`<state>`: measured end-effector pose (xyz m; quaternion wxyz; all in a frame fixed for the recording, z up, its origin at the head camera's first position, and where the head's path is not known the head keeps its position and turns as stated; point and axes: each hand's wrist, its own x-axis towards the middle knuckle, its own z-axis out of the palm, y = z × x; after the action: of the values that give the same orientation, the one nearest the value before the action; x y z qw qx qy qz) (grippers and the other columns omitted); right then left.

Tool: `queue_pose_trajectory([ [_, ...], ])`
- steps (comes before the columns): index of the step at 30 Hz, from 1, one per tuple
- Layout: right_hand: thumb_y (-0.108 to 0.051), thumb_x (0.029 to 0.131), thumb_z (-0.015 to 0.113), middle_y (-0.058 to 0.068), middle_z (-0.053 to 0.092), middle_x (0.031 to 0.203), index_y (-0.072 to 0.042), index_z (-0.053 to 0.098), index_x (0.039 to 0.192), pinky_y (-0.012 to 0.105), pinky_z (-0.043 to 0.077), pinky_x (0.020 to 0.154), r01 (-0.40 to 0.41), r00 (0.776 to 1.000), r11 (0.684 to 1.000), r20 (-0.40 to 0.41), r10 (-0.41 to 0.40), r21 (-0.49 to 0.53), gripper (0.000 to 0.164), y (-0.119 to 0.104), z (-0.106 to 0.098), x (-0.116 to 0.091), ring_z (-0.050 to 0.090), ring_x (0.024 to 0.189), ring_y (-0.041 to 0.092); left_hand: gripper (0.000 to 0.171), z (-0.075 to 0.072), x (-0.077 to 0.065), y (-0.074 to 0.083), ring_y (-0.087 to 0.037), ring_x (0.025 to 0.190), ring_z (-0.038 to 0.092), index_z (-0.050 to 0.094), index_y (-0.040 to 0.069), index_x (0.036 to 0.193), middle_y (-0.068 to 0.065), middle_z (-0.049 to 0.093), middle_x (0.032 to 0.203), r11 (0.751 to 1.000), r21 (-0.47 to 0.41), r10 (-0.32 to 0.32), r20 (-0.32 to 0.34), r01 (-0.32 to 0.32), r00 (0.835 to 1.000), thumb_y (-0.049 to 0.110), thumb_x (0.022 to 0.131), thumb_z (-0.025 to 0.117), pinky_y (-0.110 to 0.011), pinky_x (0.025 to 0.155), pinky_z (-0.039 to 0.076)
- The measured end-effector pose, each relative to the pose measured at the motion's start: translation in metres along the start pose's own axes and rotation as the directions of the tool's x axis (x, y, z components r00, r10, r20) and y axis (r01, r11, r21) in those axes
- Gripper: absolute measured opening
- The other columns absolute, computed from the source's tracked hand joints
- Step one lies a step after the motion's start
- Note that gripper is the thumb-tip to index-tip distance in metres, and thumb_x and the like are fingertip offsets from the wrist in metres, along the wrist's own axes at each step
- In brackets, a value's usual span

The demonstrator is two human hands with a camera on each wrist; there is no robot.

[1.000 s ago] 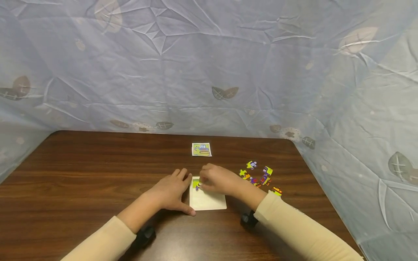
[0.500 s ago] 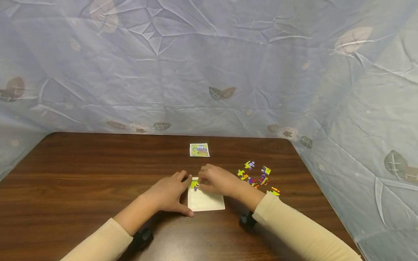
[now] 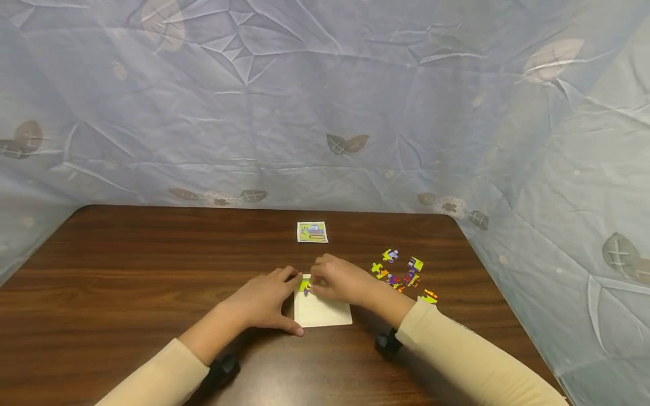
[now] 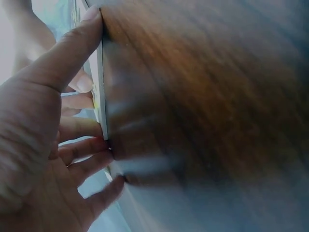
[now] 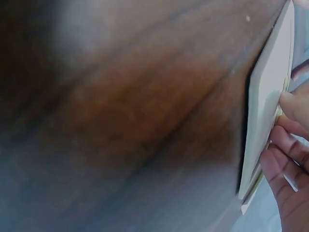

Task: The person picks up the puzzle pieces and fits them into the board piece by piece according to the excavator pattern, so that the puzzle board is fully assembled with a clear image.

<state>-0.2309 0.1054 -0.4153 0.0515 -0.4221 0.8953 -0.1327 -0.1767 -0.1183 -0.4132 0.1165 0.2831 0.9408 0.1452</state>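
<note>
A cream puzzle tray [image 3: 322, 313] lies on the brown table. My left hand [image 3: 261, 299] rests along its left side, thumb at the near corner and fingertips by the far corner; in the left wrist view its thumb [image 4: 67, 53] and fingers touch the edge. Over the tray's far part is my right hand [image 3: 337, 279], its curled fingers and thumb pinching a small puzzle piece [image 3: 307, 291] down against the board. Most of that piece is hidden by the fingers. Beside it, a green puzzle piece [image 3: 303, 283] fills the far left corner of the tray.
Several loose puzzle pieces [image 3: 411, 278] in green, purple and orange lie scattered right of the tray. A small picture card [image 3: 312, 232] showing a digger-like vehicle lies beyond it. A pale patterned cloth [image 3: 304, 113] hangs behind and to the right of the table [image 3: 152, 270].
Both hands keep nearly the same place at the tray. My right fingers stay on the piece at the far left part, with only slight shifts; the whole view moves a little.
</note>
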Motion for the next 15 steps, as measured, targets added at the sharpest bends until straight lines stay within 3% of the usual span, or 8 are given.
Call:
queue_pose_trajectory([
  [9, -0.026, 0.1, 0.071, 0.0, 0.067, 0.1, -0.011, 0.077, 0.104, 0.023, 0.054, 0.081, -0.009, 0.999, 1.0, 0.036, 0.009, 0.001, 0.016, -0.004, -0.006, -0.004, 0.056, 0.093, 0.011, 0.116, 0.0, 0.001, 0.0, -0.047, 0.153, 0.038, 0.038, 0.0, 0.16, -0.019, 0.038, 0.165, 0.998, -0.055, -0.003, 0.029, 0.005, 1.0, 0.066, 0.078, 0.083, -0.061, 0.115, 0.046],
  [15, -0.022, 0.104, 0.065, 0.003, 0.073, 0.113, -0.008, 0.076, 0.119, 0.032, 0.057, 0.095, 0.043, 0.998, 0.993, 0.043, -0.048, 0.111, 0.023, 0.006, -0.013, -0.013, 0.066, 0.106, 0.017, 0.115, 0.002, 0.002, 0.001, -0.044, 0.152, 0.041, 0.039, 0.0, 0.16, -0.017, 0.041, 0.163, 0.999, -0.049, -0.006, 0.028, 0.007, 1.0, 0.067, 0.077, 0.083, -0.059, 0.114, 0.047],
])
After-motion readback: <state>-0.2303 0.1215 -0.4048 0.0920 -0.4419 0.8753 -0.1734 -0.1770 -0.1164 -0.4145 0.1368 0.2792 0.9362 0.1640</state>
